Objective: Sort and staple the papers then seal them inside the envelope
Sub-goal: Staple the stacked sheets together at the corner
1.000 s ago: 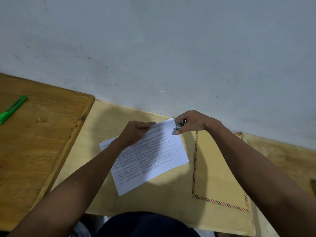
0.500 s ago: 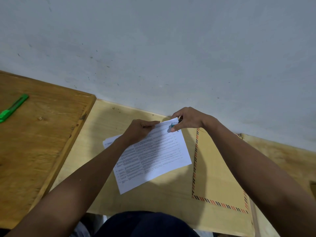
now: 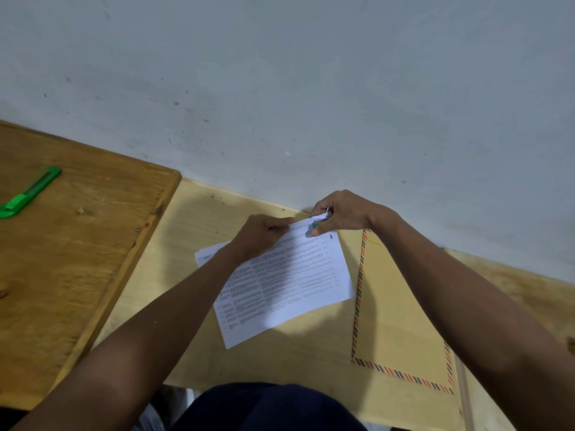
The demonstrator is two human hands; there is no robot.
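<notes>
White printed papers (image 3: 289, 284) on pale wooden surface (image 3: 199, 219) | left hand (image 3: 259, 236) pinched top edge | right hand (image 3: 339, 213) gripped small teal stapler (image 3: 315, 224) at corner | advice: square sheets, squeeze fully.

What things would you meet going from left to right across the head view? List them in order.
Green cutter → left hand → stapler → right hand → envelope.

White printed papers (image 3: 289, 284) lie skewed on the desk, edge overlapping the striped-border envelope (image 3: 401, 309).
</notes>
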